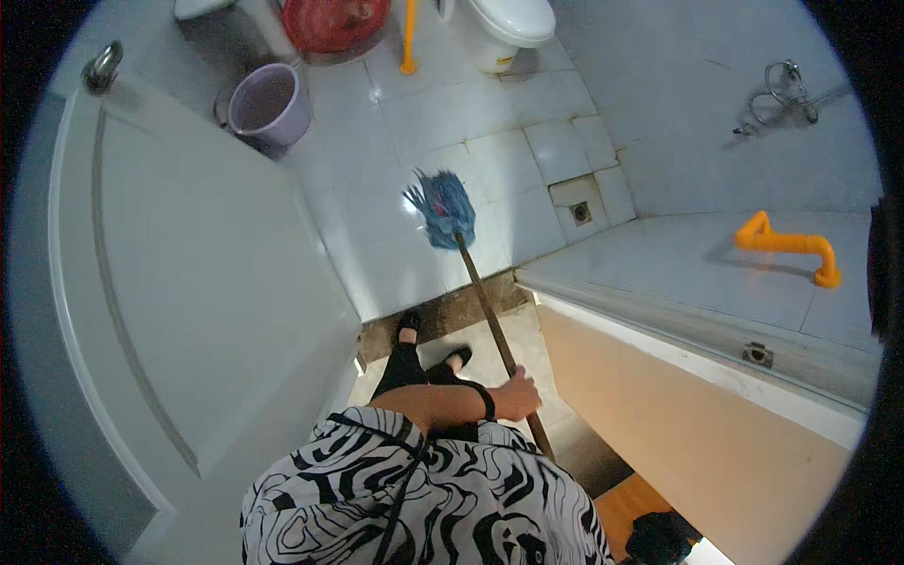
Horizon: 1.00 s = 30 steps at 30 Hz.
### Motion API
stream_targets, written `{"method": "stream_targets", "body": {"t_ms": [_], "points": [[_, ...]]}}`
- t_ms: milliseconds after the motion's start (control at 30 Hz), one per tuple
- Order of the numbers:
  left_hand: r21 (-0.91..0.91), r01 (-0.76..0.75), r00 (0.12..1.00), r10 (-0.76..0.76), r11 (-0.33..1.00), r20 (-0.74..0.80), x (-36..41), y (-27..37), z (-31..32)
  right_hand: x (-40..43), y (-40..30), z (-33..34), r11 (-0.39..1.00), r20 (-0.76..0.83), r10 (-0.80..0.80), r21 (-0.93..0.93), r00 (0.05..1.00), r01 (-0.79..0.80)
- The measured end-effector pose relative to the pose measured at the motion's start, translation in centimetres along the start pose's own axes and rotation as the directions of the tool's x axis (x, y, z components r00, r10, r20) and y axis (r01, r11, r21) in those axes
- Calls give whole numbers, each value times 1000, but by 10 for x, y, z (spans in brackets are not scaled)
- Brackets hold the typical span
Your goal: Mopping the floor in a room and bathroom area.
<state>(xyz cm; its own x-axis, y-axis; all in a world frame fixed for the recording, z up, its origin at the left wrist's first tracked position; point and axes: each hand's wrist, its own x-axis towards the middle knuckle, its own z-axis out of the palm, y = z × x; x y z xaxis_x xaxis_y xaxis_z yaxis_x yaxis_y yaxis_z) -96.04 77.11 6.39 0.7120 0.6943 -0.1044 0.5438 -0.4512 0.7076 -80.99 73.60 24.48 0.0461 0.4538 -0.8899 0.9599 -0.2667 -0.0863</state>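
Note:
My left hand (519, 397), with a black band at the wrist, reaches across my body and grips the wooden handle (487, 307) of a string mop. The handle slopes away from me over the doorway threshold. At its far end the blue-grey mop head (448, 212) lies on white floor tiles (374, 247), its strands spread to the far left. My right hand is out of view. The handle's near end disappears behind my black-and-white patterned top (424, 501).
An open white door (212, 268) stands at the left. Beyond it are a lilac bucket (272, 106), a red basin (335, 25) and a white toilet (512, 25). A floor drain (580, 213) lies right of the mop; a yellow grab bar (784, 244) juts from the right wall.

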Motion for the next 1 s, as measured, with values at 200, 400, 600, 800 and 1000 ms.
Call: {"method": "stream_targets", "body": {"t_ms": [200,400,600,800,1000], "points": [[311,208,973,-165,927,-159,66,-73,-18,76,29,-31,990,1,-38,139,999,38],[379,489,845,-319,786,-429,103,-174,-124,210,-126,-128,849,44,-206,504,978,157],[336,413,891,-298,847,-343,131,-205,-138,175,-137,-174,938,11,-142,321,990,131],[-275,-267,910,336,924,243,167,-93,-145,61,78,-190,986,-19,-109,-131,994,105],[-300,-263,932,322,917,165,158,-107,-177,42,8,-258,974,-14,-62,-217,998,58]]}}
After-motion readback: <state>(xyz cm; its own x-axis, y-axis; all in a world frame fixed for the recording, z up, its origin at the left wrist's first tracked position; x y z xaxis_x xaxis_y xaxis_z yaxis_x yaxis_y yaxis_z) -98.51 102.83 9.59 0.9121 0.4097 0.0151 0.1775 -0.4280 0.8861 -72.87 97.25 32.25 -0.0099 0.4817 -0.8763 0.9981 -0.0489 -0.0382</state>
